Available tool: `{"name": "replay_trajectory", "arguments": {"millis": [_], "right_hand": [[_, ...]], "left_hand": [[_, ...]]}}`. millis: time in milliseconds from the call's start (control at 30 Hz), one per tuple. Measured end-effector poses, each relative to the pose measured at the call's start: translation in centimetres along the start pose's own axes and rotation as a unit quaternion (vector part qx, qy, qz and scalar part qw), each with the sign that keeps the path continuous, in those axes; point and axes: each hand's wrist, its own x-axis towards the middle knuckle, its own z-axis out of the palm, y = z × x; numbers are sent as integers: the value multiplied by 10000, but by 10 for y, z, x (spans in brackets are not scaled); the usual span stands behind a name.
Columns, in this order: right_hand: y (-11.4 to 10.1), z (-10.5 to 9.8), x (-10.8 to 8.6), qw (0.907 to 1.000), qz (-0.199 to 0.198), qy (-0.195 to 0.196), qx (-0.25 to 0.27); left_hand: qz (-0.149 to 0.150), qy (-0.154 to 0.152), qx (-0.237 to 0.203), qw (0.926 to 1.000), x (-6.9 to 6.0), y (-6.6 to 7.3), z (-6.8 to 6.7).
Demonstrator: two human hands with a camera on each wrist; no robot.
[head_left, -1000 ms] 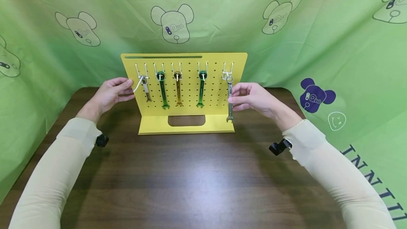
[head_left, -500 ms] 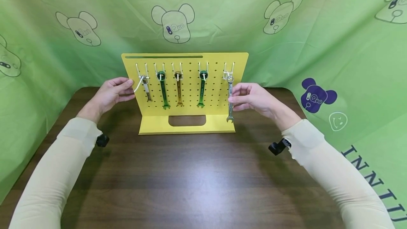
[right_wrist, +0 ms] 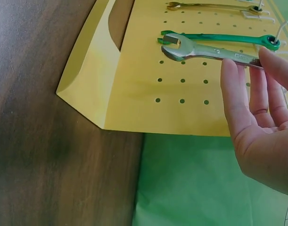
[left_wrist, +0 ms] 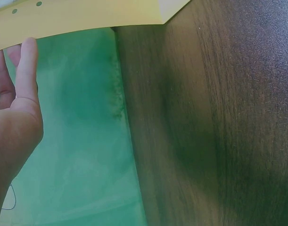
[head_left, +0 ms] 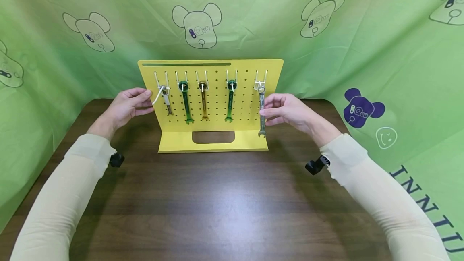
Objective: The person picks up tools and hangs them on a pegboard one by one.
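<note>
On the right side of the yellow pegboard (head_left: pixel 217 126), my right hand (head_left: pixel 288 110) pinches a silver combination wrench (head_left: pixel 262 112) by its shank between thumb and fingers. The wrench is upright, ring end up at the rightmost white hook (head_left: pixel 259 81); I cannot tell whether the ring is over the prong. In the right wrist view its open jaw end (right_wrist: pixel 179 48) points away from the hand. My left hand (head_left: pixel 128 104) grips the board's left edge, thumb at the front and fingers partly hidden behind; the left wrist view shows the thumb (left_wrist: pixel 28 66) against that edge.
Other wrenches hang on hooks: a small silver one (head_left: pixel 166 102), a green one (head_left: pixel 186 104), a gold one (head_left: pixel 204 102) and another green one (head_left: pixel 230 102). The board's foot (head_left: pixel 177 144) stands on a dark wooden table (head_left: pixel 203 204). A green cloth (head_left: pixel 246 19) surrounds the table.
The silver wrench in my right hand has risen very slightly at the hook. My left hand stays at the board's edge.
</note>
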Motion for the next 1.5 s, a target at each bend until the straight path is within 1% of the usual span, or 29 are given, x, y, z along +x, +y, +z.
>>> {"name": "replay_trajectory", "arguments": {"millis": [133,367,533,733,1033,1300,1500], "right_hand": [[-1,-1,3,10000,33,72,3],[-1,0,8,9993,71,356,-13],[1,-1,14,9981,121,586,125],[5,1,19,9952,83,923,318],[7,7,22,9919,56,1132,582],[8,9,22,9897,22,1337,521],[12,9,23,9877,60,1425,645]], "left_hand": [[-11,-12,-30,10000,-1,0,0],[-6,-25,-34,10000,-1,0,1],[13,-29,-4,10000,-1,0,2],[14,-40,5,10000,-2,1,2],[20,-19,-2,10000,-1,1,2],[12,1,11,10000,-2,1,1],[22,0,1,10000,-2,1,1]]}}
